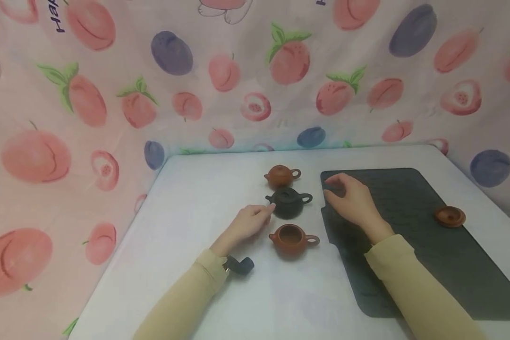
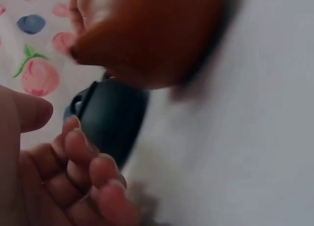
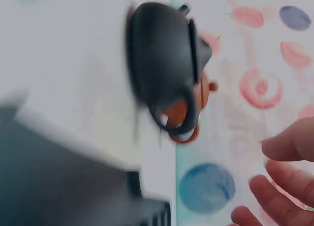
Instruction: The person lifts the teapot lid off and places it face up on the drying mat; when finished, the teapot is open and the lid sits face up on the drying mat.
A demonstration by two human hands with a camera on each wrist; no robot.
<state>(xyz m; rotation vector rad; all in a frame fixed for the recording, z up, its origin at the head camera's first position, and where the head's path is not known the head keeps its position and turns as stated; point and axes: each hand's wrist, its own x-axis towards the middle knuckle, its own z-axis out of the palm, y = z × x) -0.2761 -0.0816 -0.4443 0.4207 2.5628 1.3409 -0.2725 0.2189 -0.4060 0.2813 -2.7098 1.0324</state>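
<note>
Perhaps against black teapot (image 1: 287,204), rear teapot (image 1: 279,177)

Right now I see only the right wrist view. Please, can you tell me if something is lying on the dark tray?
Observer: Yes, in the head view a brown lid lies at the right edge of the dark tray.
Operator: Thank you. Is every teapot covered?
Observer: No, the nearer brown teapot stands open, with no lid on it.
Operator: And where is the left hand, please?
Observer: The left hand is beside the spout of the black teapot; whether they touch, I cannot tell.
</note>
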